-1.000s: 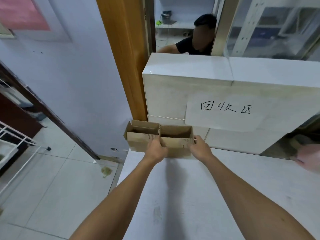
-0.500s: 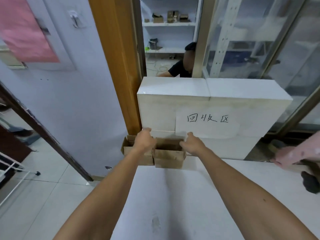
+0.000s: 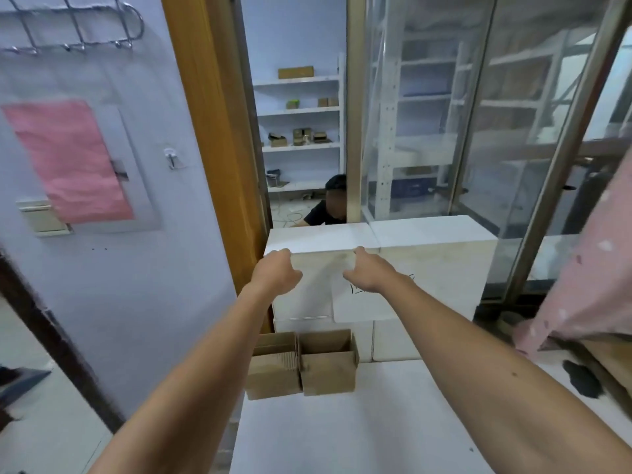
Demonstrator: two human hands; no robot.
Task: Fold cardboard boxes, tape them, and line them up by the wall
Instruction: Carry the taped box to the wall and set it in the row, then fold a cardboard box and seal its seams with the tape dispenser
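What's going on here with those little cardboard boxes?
A person is setting up small cardboard boxes in a row. The left box and the right box, both open on top, stand side by side at the far edge of the white table, against a stack of white blocks. Neither hand is on them: the left hand and right hand hover higher up in front of the blocks, fingers loosely curled, holding nothing. Another person sits in the room beyond.
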